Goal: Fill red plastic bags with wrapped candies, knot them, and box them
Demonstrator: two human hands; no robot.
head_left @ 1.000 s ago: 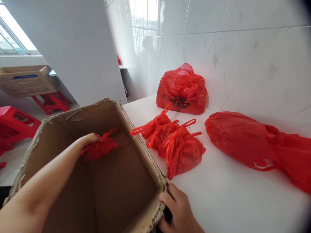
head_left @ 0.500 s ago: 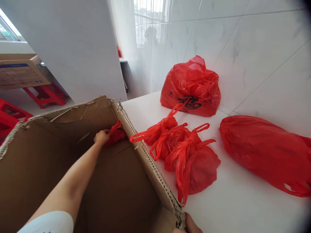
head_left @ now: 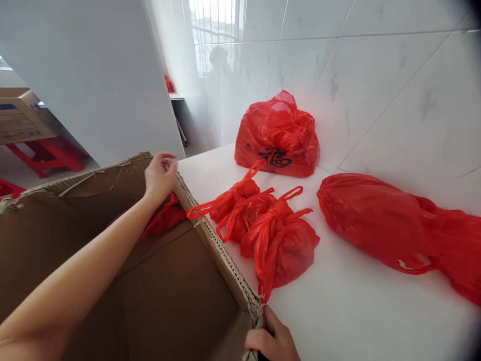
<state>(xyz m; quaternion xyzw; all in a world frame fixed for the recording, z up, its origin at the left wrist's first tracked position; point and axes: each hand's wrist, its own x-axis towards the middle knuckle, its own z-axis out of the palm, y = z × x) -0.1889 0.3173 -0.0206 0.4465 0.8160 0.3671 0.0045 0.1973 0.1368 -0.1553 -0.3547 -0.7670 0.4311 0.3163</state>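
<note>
The left hand (head_left: 161, 175) is raised at the far corner of a large, open brown cardboard box (head_left: 169, 296), with its fingers loosely curled, a narrow space between thumb and fingers, and nothing held; whether it touches the rim, I cannot tell. The right hand (head_left: 274, 337) is closed around the near corner of the box's ragged rim, thumb and fingers pinching the wall.

A small red plastic bag (head_left: 165, 218) lies inside the box, at the far end against the right-hand wall, partly hidden by the left forearm. Beside the box, on a smooth white bench (head_left: 356, 311), a row of small knotted red plastic bags (head_left: 263, 220) sits bunched together, touching one another; a loop of the farthest one reaches over the box's rim.

Behind them a bulging red plastic bag with black printed lettering (head_left: 278, 138) stands near the white tiled wall (head_left: 376, 85). To the right, a long, full red plastic bag (head_left: 376, 220) lies on its side, its far end cut off by the view. At the left, a printed cardboard carton (head_left: 26, 120) rests on a red plastic stool (head_left: 47, 156)
</note>
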